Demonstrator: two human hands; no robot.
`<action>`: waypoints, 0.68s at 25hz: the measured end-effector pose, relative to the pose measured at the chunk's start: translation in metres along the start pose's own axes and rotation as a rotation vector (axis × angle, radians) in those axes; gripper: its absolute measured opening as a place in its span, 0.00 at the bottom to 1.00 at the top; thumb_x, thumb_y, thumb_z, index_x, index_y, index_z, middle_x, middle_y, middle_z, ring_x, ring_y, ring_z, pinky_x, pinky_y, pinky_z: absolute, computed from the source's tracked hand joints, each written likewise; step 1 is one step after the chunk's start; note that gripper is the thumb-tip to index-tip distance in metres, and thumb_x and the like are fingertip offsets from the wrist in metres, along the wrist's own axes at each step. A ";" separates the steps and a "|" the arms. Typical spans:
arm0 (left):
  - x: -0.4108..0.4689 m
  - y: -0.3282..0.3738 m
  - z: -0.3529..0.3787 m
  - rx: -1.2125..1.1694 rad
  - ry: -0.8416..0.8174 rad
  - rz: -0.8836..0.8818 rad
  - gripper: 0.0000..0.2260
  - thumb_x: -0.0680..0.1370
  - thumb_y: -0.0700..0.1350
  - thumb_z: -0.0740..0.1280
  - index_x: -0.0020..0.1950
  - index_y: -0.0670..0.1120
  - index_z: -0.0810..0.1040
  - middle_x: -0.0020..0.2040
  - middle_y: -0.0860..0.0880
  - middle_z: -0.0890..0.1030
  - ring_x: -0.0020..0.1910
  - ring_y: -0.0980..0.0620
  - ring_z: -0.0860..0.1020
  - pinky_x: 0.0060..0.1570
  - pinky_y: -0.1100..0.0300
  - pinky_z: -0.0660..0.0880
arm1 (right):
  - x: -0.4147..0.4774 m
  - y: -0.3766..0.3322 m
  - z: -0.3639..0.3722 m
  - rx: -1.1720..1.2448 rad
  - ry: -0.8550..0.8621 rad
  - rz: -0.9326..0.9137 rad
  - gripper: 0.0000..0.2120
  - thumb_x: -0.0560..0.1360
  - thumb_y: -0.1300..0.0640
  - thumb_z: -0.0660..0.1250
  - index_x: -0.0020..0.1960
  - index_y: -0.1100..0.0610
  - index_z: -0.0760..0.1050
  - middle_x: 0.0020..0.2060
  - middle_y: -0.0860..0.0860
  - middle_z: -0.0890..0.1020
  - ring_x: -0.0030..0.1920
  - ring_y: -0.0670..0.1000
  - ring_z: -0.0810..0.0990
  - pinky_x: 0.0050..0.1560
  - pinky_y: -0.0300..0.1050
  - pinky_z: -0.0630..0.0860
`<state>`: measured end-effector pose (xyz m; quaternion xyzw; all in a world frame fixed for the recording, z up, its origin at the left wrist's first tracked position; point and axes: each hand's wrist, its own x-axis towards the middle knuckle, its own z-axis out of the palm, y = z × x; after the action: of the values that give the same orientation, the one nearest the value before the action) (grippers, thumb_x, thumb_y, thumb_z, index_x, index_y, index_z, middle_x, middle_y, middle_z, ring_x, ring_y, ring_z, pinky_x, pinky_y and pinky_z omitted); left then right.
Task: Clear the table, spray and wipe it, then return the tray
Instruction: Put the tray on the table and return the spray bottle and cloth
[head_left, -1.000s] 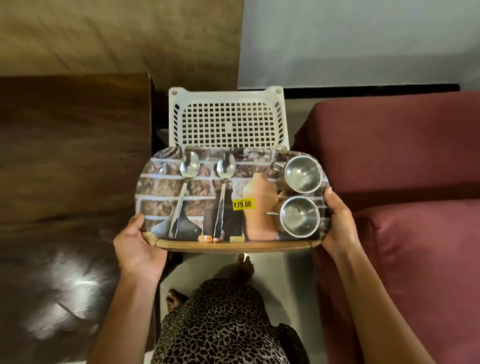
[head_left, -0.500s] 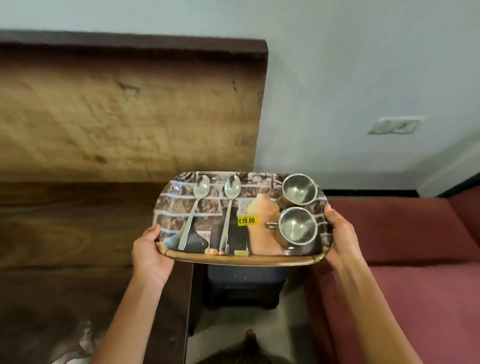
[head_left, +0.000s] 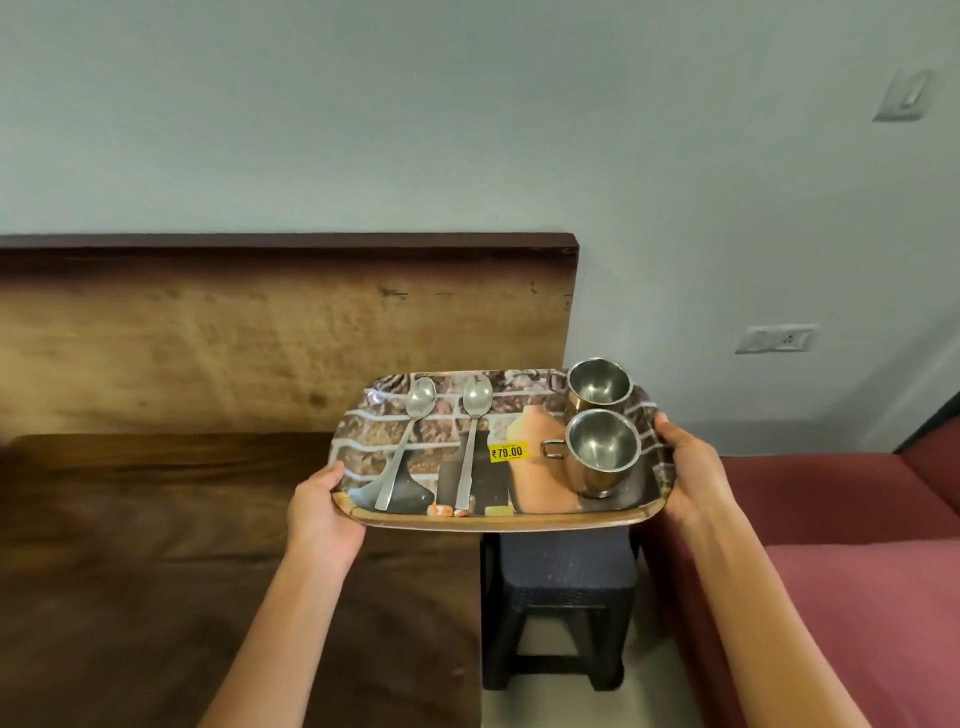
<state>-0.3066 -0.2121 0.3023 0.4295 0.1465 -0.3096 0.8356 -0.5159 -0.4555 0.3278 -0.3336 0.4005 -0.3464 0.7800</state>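
Hands are set at the two short ends of a rectangular, round-cornered tray (head_left: 498, 522) printed with a brick wall and clay pots. The left hand (head_left: 324, 519) is curled round the near left corner, thumb laid on the rim and fingers hidden beneath. The right hand (head_left: 685, 478) is clamped on the right end in the same way, thumb on top. The tray is carried level in the air, its left part above the edge of the dark brown wooden table (head_left: 156, 571) and its right part above a dark plastic stool (head_left: 566, 571).

Against half a second ago, the same grip is kept. More pale grey wall (head_left: 467, 130) is taken in, and the steel cups are seen more from the side. The white lattice basket seen a second ago is no longer in view.

On the tray, two steel spoons are laid side by side, bowls away from the person: the left spoon (head_left: 405, 447) and the right spoon (head_left: 470, 441). Two steel handled cups stand upright at the right end, the far cup (head_left: 597, 387) just behind the near cup (head_left: 600, 449); nothing can be seen inside either. A yellow price sticker (head_left: 507, 452) marked 79.00 is stuck between the right spoon and the near cup.

A light wooden panel (head_left: 260, 338) is stood behind the table, and a maroon sofa (head_left: 831, 571) is placed right of the stool.
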 end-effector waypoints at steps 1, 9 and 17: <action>-0.012 0.012 -0.016 0.007 0.003 0.011 0.15 0.79 0.39 0.57 0.66 0.39 0.70 0.60 0.39 0.77 0.52 0.41 0.78 0.42 0.48 0.76 | -0.020 0.008 0.007 -0.003 -0.003 0.011 0.10 0.79 0.59 0.61 0.45 0.62 0.77 0.34 0.54 0.84 0.39 0.52 0.83 0.44 0.51 0.79; -0.074 0.085 -0.116 0.052 0.008 0.132 0.15 0.81 0.38 0.53 0.66 0.42 0.71 0.60 0.40 0.77 0.56 0.42 0.77 0.48 0.49 0.75 | -0.117 0.073 0.062 -0.025 -0.044 0.053 0.08 0.79 0.60 0.60 0.46 0.63 0.75 0.27 0.50 0.83 0.28 0.47 0.82 0.26 0.40 0.78; -0.059 0.147 -0.173 0.042 0.105 0.189 0.15 0.81 0.39 0.54 0.65 0.41 0.71 0.60 0.42 0.77 0.54 0.44 0.78 0.49 0.50 0.75 | -0.104 0.148 0.134 -0.045 -0.109 0.117 0.08 0.78 0.60 0.61 0.48 0.63 0.77 0.33 0.52 0.85 0.34 0.48 0.84 0.33 0.42 0.80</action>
<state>-0.2540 0.0152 0.3230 0.4746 0.1424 -0.2095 0.8429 -0.4063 -0.2595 0.3125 -0.3455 0.3842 -0.2725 0.8116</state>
